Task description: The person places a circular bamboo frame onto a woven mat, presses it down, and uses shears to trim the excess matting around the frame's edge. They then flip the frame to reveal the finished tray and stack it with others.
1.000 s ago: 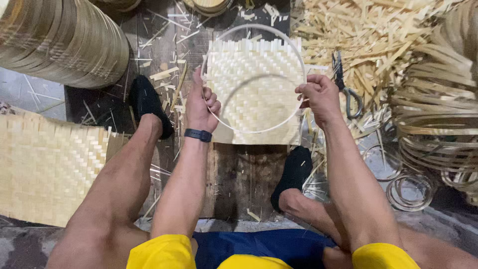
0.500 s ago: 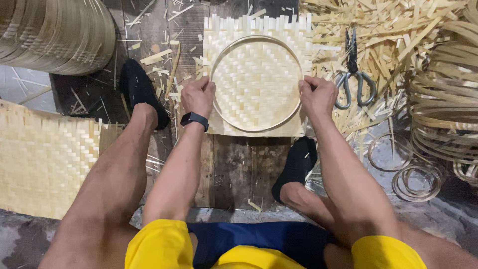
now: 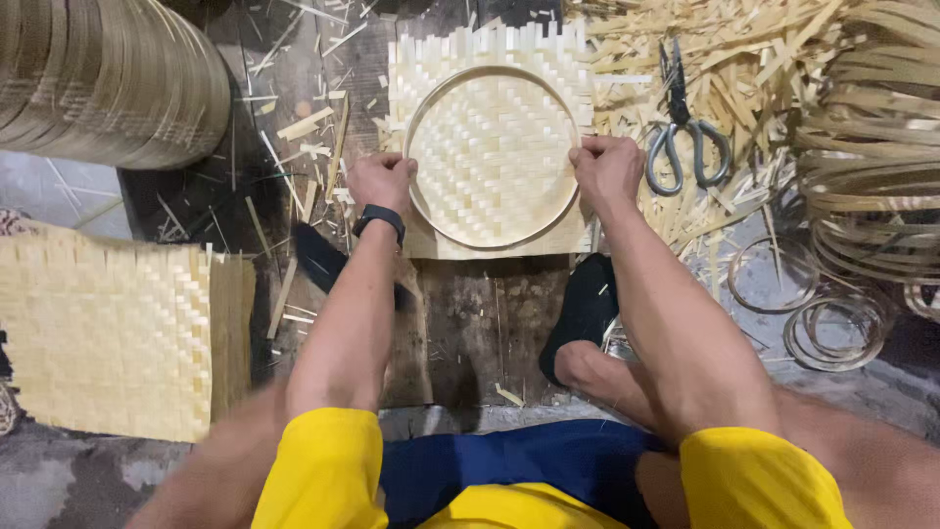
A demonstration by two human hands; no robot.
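**Both hands press a bamboo hoop onto a woven square**

At 9 o'clock a large woven bamboo mat (image 3: 113, 338) lies flat on the ground, pale yellow, in a chequered plait. At 10 o'clock stands a tall stack of bamboo hoops (image 3: 103, 78), and at 3 o'clock a loose heap of coiled bamboo strips (image 3: 871, 167). Between 12 and 2 o'clock, split bamboo offcuts (image 3: 774, 69) litter the floor.

At 12 o'clock lies the small woven square (image 3: 490, 147), its strip ends ragged along the top edge. The round bamboo hoop (image 3: 490, 240) rests flat on it. The left hand (image 3: 380, 181) grips the hoop's rim at 9 o'clock, fingers curled and pinching it. The right hand (image 3: 607, 168) does the same at 3 o'clock, fingers pressed together over the rim.

Just right of the right hand, metal shears (image 3: 685, 142) lie on the offcuts, apart from the hoop. A black wristband (image 3: 379, 221) sits on the left wrist. Black-socked feet (image 3: 583, 309) rest below the square.
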